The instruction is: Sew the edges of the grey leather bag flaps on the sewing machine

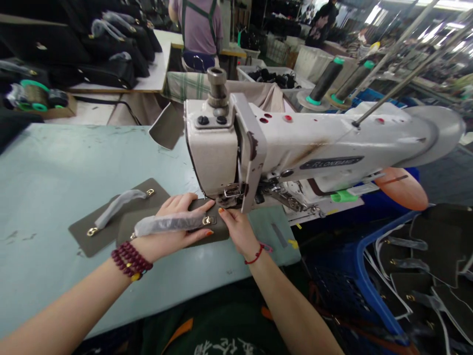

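Note:
A dark olive bag panel (188, 238) lies partly beneath the head of a white sewing machine (212, 148). Its plastic-wrapped handle (168, 224) arches over the back of my left hand (177, 209), whose fingers are spread flat on the panel near the presser foot. My right hand (238, 227) grips the panel's right edge beside the needle area, thumb on top and the other fingers mostly hidden. The needle itself is hidden behind the machine head. A second bag panel (88, 241) with a wrapped handle (120, 204) and gold fittings lies to the left, partly overlapped.
To the right stands a blue basket (358, 261) holding several panels with handles. Thread cones (327, 81) stand behind the machine. A loose dark piece (167, 127) lies at the table's (44, 172) far edge. Black bags (107, 59) and a person (201, 29) are beyond.

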{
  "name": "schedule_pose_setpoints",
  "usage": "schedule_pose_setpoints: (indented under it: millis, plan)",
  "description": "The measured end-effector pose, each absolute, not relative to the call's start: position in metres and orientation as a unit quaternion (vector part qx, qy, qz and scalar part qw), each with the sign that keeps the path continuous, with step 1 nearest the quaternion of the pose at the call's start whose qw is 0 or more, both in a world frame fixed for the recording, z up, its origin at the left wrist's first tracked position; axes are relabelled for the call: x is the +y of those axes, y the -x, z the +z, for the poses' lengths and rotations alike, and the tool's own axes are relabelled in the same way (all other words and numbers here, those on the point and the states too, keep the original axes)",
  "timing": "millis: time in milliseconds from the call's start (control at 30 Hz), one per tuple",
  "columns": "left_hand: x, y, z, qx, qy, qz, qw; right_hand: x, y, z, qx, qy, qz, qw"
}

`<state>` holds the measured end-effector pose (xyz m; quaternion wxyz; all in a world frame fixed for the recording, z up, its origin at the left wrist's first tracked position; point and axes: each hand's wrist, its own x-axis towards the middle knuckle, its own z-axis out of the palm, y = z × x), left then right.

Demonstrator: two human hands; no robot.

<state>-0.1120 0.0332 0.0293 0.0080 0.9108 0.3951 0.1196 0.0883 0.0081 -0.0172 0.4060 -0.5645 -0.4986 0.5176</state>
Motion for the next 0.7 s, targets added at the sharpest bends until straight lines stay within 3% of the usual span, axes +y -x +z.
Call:
schedule_pose_setpoints:
  millis: [400,700]
  plan:
    - [0.030,0.096,0.039,0.436,-0.894,0.094,-0.037,-0.037,-0.111,-0.034,-0.502,0.497,0.571,0.417]
    - [0.035,0.093,0.045,0.453,-0.887,0.089,-0.015,-0.030,-0.105,-0.028,-0.494,0.496,0.571,0.430]
